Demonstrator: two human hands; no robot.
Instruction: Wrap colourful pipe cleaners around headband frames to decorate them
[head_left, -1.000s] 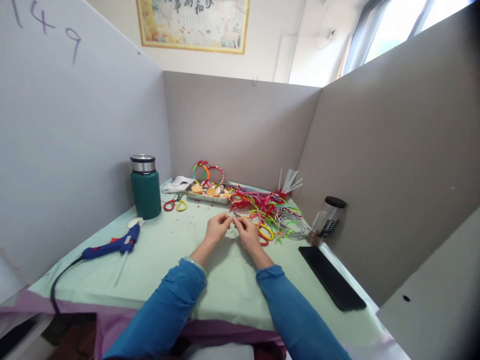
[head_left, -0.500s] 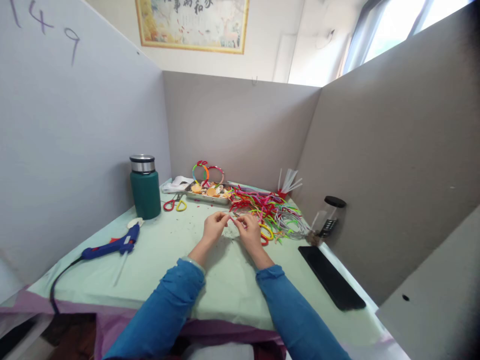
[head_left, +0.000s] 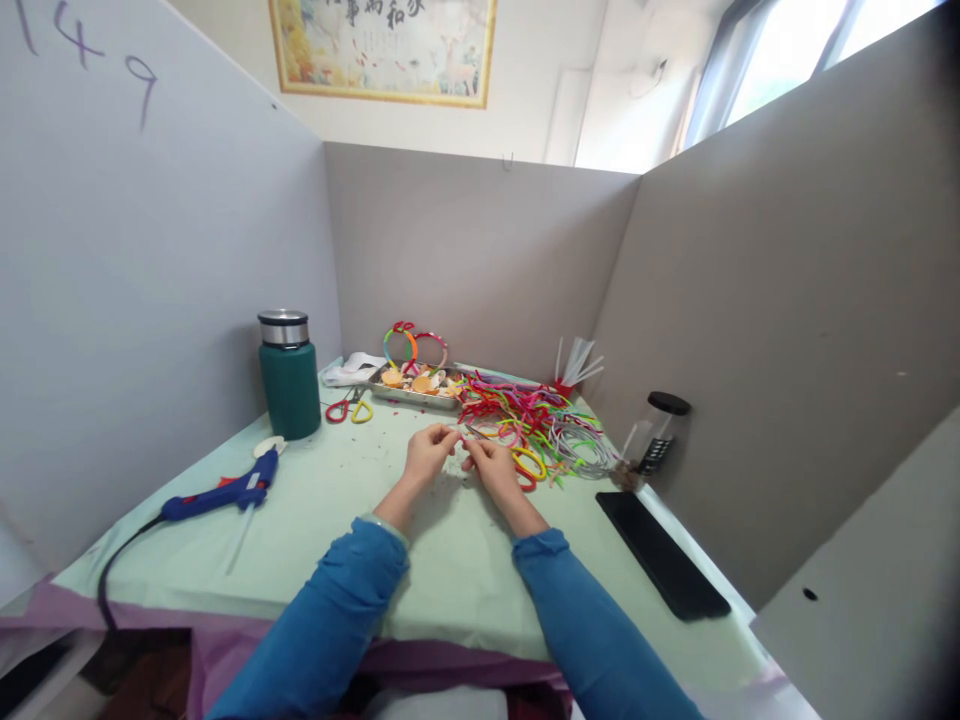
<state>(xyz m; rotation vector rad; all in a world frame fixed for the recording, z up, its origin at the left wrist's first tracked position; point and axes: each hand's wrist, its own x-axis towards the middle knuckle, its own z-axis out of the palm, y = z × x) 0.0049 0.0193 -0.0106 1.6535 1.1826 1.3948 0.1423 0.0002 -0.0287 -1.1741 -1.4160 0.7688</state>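
Note:
My left hand (head_left: 427, 455) and my right hand (head_left: 491, 466) meet over the middle of the pale green table (head_left: 337, 540). Both pinch a small thin piece between their fingertips; it is too small to name. Just beyond my right hand lies a heap of coloured pipe cleaners (head_left: 536, 420) in red, pink, yellow, green and grey. Both sleeves are blue.
A green flask (head_left: 289, 375) stands at the left, scissors (head_left: 349, 408) beside it. A blue glue gun (head_left: 217, 493) with its cord lies near the left edge. A metal tray (head_left: 416, 385) of bits sits at the back, a black phone (head_left: 664, 555) and a dark-lidded jar (head_left: 656, 430) on the right.
My hands have drawn a little closer together and shifted slightly, still pinching the small piece. Nothing else on the table has moved.

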